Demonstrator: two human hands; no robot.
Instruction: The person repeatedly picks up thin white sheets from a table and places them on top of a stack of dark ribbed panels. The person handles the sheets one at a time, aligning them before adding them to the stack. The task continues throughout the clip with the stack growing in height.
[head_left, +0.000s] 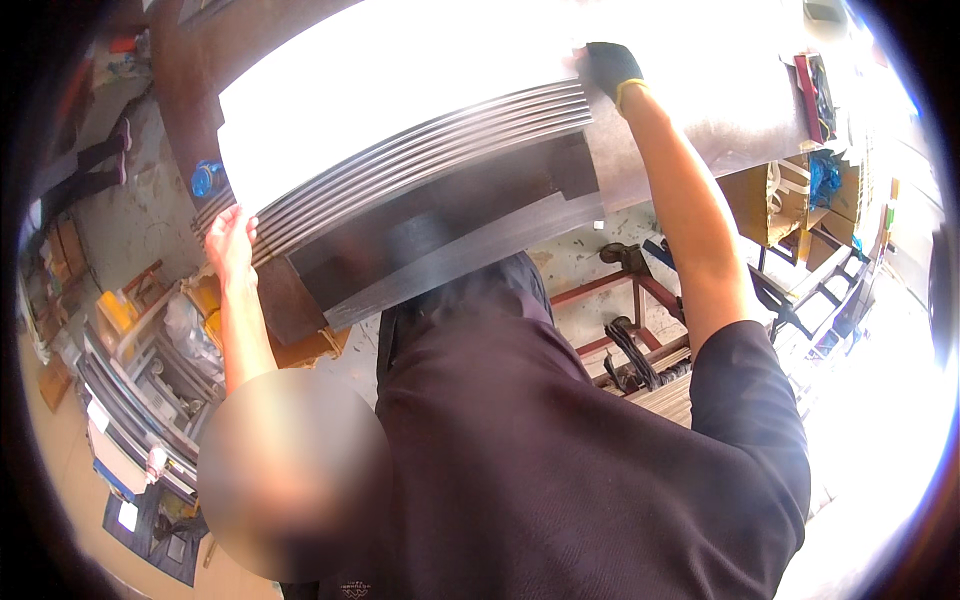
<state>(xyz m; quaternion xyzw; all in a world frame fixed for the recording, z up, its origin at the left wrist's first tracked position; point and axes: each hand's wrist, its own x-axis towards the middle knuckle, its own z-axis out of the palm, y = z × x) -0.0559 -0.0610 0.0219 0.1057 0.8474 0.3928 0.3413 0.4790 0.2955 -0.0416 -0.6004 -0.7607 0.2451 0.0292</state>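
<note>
Head view. A stack of thin grey metal sheets with stepped, layered edges (440, 170) is held up at the far side of the scene, its top face washed out by glare. Its long axis runs left to right, rising slightly toward the right; the layered edge faces near, toward the person in the dark shirt. The bare left hand (230, 240) clasps the lower left end of the stack; the right hand (608, 68), in a dark glove with a yellow cuff, grips the upper right end. The hands are well apart, one at each end. A red-brown metal frame (630, 300) stands below on the stained concrete floor (140, 220).
</note>
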